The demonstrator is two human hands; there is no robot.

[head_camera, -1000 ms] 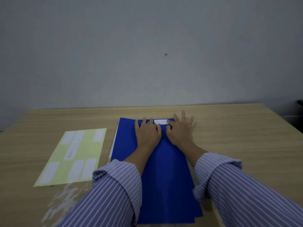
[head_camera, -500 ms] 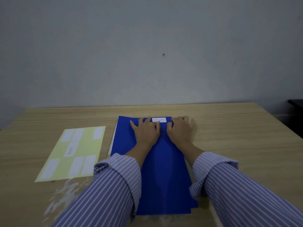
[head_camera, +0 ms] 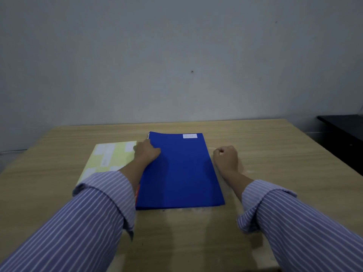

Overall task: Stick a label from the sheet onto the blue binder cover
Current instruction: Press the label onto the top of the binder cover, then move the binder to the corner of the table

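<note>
The blue binder (head_camera: 180, 173) lies flat in the middle of the wooden table (head_camera: 275, 154). A white label (head_camera: 189, 136) is stuck near its far edge, right of centre. My left hand (head_camera: 147, 151) rests with curled fingers on the binder's left edge, near the far corner. My right hand (head_camera: 225, 157) is a loose fist on the table just right of the binder, holding nothing. The pale yellow label sheet (head_camera: 110, 156) lies left of the binder with several white labels on it; my left forearm covers its near right part.
A grey wall stands behind the table. A dark piece of furniture (head_camera: 345, 132) is at the far right, beyond the table edge. A red strip (head_camera: 138, 191) shows under the binder's left edge by my left sleeve.
Both hands have left the label: the left moved to the binder's left edge, the right moved off the binder onto the table. The label is now uncovered.
</note>
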